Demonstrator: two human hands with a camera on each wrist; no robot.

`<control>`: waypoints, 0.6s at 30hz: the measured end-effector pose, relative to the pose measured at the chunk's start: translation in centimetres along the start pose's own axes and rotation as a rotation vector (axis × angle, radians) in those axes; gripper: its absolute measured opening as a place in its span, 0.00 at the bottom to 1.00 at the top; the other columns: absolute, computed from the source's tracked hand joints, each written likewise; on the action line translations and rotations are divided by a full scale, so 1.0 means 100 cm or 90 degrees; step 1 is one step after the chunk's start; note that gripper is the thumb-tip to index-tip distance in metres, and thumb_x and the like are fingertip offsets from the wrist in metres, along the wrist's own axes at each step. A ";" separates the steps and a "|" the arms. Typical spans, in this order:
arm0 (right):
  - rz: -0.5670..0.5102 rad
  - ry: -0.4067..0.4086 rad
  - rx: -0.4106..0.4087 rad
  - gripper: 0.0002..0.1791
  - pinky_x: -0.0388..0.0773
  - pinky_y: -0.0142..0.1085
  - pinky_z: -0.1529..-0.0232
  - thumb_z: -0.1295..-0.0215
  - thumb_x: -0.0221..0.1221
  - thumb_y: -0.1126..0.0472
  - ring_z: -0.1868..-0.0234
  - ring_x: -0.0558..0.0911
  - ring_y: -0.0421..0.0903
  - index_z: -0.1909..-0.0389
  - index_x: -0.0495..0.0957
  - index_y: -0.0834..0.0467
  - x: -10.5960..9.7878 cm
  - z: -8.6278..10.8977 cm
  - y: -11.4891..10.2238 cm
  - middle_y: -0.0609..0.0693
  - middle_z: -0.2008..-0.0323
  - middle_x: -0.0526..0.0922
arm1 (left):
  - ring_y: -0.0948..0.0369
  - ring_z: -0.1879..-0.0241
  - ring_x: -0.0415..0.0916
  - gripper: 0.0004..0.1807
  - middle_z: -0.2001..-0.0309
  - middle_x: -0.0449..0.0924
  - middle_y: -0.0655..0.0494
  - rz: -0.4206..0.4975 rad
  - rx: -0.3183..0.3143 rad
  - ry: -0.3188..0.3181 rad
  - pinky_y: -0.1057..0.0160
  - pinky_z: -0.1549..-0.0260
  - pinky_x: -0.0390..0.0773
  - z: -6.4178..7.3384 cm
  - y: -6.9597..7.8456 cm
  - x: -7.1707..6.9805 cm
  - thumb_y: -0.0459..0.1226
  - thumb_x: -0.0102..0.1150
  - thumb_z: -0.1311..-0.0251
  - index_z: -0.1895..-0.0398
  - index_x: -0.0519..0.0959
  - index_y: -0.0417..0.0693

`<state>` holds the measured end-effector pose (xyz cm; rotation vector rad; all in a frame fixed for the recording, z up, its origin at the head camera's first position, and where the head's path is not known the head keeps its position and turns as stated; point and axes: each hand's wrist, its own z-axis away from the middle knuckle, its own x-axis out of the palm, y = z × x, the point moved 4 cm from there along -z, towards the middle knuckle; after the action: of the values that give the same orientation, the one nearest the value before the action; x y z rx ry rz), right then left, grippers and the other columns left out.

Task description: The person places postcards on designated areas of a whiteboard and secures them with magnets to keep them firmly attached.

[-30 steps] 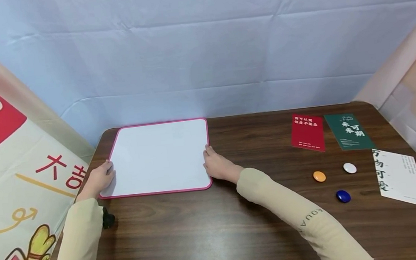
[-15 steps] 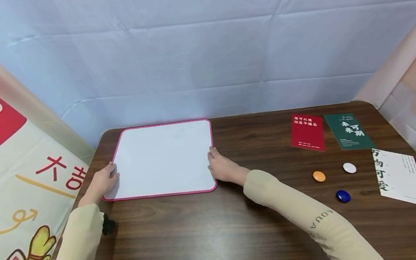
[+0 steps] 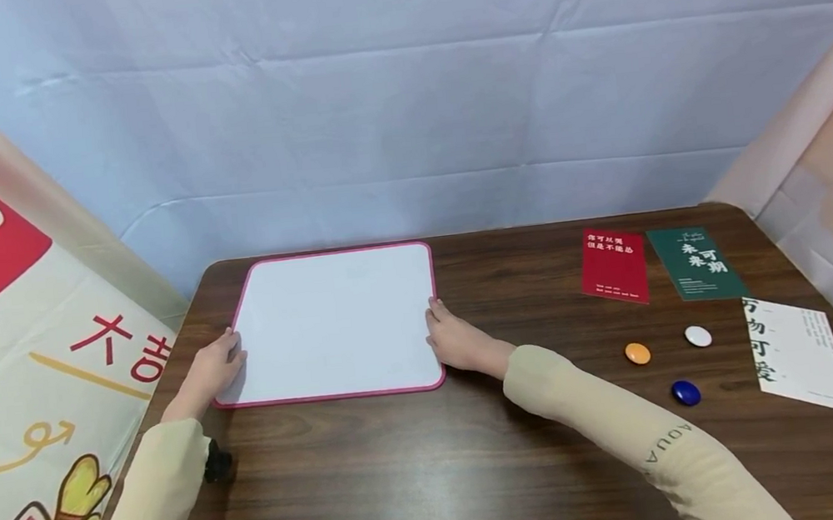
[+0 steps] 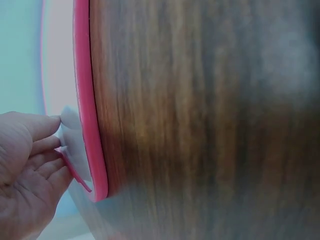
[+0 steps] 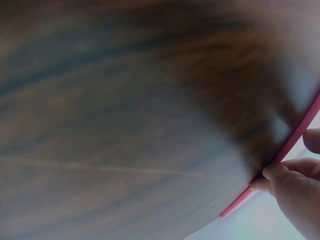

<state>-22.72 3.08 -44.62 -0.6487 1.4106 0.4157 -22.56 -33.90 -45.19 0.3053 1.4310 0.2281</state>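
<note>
A whiteboard [image 3: 340, 326] with a pink rim lies at the back left of the brown table. My left hand [image 3: 209, 369] holds its left edge; the left wrist view shows the thumb [image 4: 42, 125] over the white face and the other fingers at the pink rim [image 4: 89, 100]. At the opposite edge, my right hand [image 3: 462, 338] grips the board near its front right corner. Fingertips [image 5: 277, 175] press against the pink rim [image 5: 295, 137] in the right wrist view. What lies under the board's edge is partly hidden there.
To the right lie a red card [image 3: 614, 266], a green card [image 3: 695, 263] and a white card [image 3: 801, 355] with dark lettering. Near them sit an orange round piece [image 3: 637, 353], a white one [image 3: 698, 337] and a blue one [image 3: 686, 392]. A pale cloth [image 3: 402, 111] hangs behind the table.
Both hands have shifted the whiteboard to the right and a little toward me, keeping their hold on its two sides. The cards and round pieces stay where they were.
</note>
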 end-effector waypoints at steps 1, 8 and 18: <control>0.000 0.003 -0.002 0.25 0.59 0.43 0.38 0.32 0.46 0.63 0.37 0.60 0.64 0.44 0.61 0.81 0.000 0.002 0.000 0.77 0.40 0.57 | 0.35 0.39 0.52 0.27 0.38 0.53 0.27 0.000 0.001 0.001 0.41 0.42 0.55 0.001 0.001 0.000 0.32 0.49 0.38 0.41 0.59 0.21; 0.062 0.014 -0.037 0.24 0.61 0.45 0.39 0.32 0.47 0.64 0.39 0.62 0.65 0.46 0.63 0.82 -0.003 0.013 0.000 0.77 0.43 0.62 | 0.35 0.40 0.55 0.25 0.40 0.56 0.26 -0.010 0.029 0.021 0.42 0.43 0.57 0.006 0.011 0.002 0.32 0.49 0.39 0.43 0.62 0.21; 0.011 0.005 -0.023 0.25 0.61 0.46 0.39 0.32 0.46 0.64 0.38 0.60 0.66 0.45 0.60 0.83 0.000 0.029 0.005 0.78 0.40 0.56 | 0.36 0.40 0.56 0.24 0.41 0.57 0.25 -0.023 0.041 0.022 0.42 0.44 0.59 0.009 0.022 0.008 0.31 0.49 0.39 0.44 0.63 0.20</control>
<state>-20.86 5.32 -44.64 -0.6681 1.4204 0.4538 -21.49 -31.59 -45.06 0.3298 1.4792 0.1582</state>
